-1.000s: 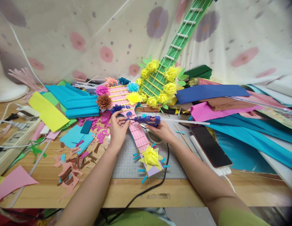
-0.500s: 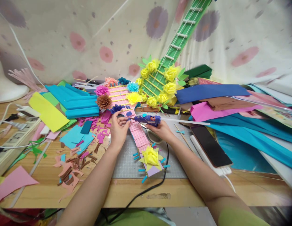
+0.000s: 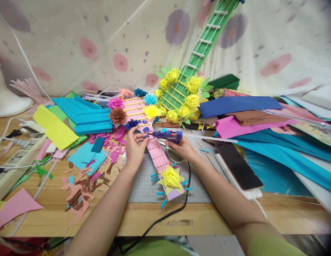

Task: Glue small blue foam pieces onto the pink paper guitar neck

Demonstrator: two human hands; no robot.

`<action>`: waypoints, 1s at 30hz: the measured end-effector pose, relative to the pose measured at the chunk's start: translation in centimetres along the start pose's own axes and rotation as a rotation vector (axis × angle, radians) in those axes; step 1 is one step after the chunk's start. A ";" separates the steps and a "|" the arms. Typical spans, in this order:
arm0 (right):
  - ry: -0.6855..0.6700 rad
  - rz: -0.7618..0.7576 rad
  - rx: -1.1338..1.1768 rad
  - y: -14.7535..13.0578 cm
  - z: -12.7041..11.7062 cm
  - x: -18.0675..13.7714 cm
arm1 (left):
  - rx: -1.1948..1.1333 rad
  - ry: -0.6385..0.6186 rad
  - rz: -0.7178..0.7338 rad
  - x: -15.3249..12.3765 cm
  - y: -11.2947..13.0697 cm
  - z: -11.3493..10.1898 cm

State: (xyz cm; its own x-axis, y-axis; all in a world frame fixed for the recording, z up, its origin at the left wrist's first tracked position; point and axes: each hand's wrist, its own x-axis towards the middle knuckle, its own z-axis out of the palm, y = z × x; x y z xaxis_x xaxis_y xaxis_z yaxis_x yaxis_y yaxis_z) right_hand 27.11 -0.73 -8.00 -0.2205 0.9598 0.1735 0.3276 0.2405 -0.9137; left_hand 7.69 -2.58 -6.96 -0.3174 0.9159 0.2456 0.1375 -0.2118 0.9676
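Observation:
My right hand (image 3: 181,146) is wrapped round a blue hot glue gun (image 3: 168,136), with a long white glue stick (image 3: 210,138) poking out of its back. The gun's nozzle points left, at a small dark blue paper piece (image 3: 147,136) pinched between the fingertips of my left hand (image 3: 136,147). Both hands are over a pink paper guitar (image 3: 159,156) with strings and yellow bars. Paper flowers ring its body, among them a dark blue flower (image 3: 131,123) just above my left hand. A yellow paper flower (image 3: 171,178) sits on its near end.
Behind stands a green paper guitar (image 3: 196,58) with yellow flowers. Paper scraps (image 3: 80,197) and folded blue paper (image 3: 88,115) lie at left, beside a power strip (image 3: 18,160). At right are a phone (image 3: 239,166) and stacked paper sheets (image 3: 240,106). A black cord (image 3: 165,218) crosses the table's front edge.
Almost nothing differs. The glue gun stays at the small dark blue paper piece, and both hands keep their places.

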 end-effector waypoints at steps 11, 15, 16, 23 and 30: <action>0.357 0.098 -0.165 2.7 -2.6 0.7 | -0.222 0.073 -0.054 0.6 0.3 -0.3; 0.387 0.115 -0.397 3.7 -4.1 0.8 | -0.210 0.220 0.032 1.7 0.9 -1.6; 0.386 0.133 -0.436 3.8 -4.2 0.8 | -0.200 0.259 0.053 2.0 0.9 -2.0; 0.330 0.262 -0.596 3.7 -4.3 1.0 | -0.309 0.369 -0.021 2.9 0.3 -3.4; 0.280 0.193 -0.673 2.5 -4.7 0.5 | -0.410 0.352 -0.123 2.3 0.1 -3.8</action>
State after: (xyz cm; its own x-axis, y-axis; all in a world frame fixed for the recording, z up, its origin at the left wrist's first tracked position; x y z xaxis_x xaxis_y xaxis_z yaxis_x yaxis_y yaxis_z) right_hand 32.15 0.98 -8.42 0.1100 0.9731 0.2024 0.8473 0.0147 -0.5309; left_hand 3.39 -1.80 -6.13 -0.6117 0.7883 0.0658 -0.2752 -0.2900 0.9166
